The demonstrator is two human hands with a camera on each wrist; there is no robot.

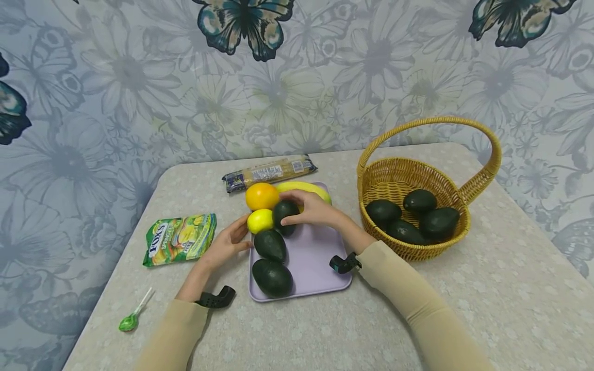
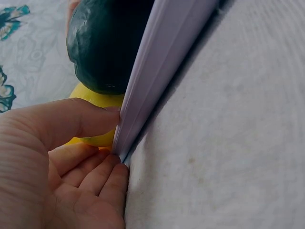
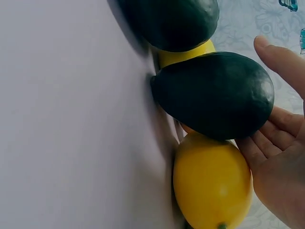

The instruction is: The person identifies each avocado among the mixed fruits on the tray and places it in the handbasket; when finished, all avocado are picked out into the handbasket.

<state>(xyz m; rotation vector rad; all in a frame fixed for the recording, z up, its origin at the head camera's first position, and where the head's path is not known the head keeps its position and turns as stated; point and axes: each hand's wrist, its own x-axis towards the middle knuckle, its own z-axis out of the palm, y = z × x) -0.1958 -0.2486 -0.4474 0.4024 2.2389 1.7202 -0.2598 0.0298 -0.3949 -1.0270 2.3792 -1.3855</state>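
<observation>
My right hand (image 1: 315,208) reaches around a dark green avocado (image 1: 284,210) on a lilac tray (image 1: 320,257). In the right wrist view its fingers touch the blunt end of that avocado, while the thumb (image 3: 276,59) stands apart from it. My left hand (image 1: 226,247) is at the tray's left edge beside a lemon (image 1: 260,221). Its thumb (image 2: 90,117) meets the rim in the left wrist view, and the fingers lie along the tray's outer side. Two more avocados (image 1: 273,278) lie nearer the front, with an orange (image 1: 262,197) and a banana (image 1: 303,188) behind.
A wicker basket (image 1: 417,252) with a tall handle stands to the right, holding several avocados (image 1: 419,201). Behind the tray lies a pasta packet (image 1: 271,171). On the left are a bag of Fox's sweets (image 1: 181,239) and a green lollipop (image 1: 130,322). A patterned wall borders the table.
</observation>
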